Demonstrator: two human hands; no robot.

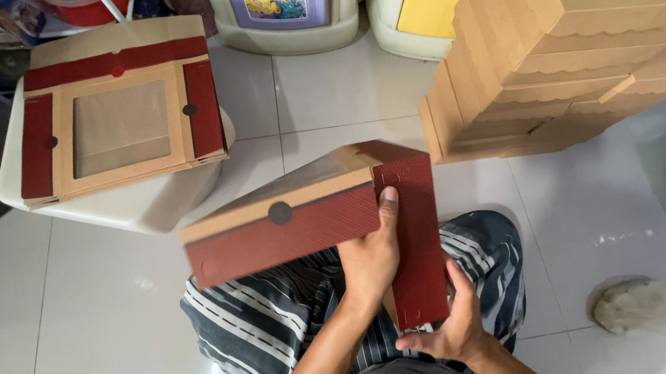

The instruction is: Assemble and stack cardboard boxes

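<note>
**Both hands on a half-folded window box**

Your fingers are closed on the brown and dark red cardboard window box, held above your lap at the centre of the scene. Your left hand presses flat against its inner corner, thumb up on the red panel; your right hand pinches the near end of the red side flap. The board looks light and fairly stiff, but it will likely crease if squeezed, and the clear window film seems the frailest part, so grip by the edges and folds.

Far left, a stack of flat unfolded box blanks rests on a white plastic stool. Far right stands a pile of finished brown boxes; near right, a crumpled plastic bag lies on the white tiled floor. Nothing lies between your hands and either stack.
</note>
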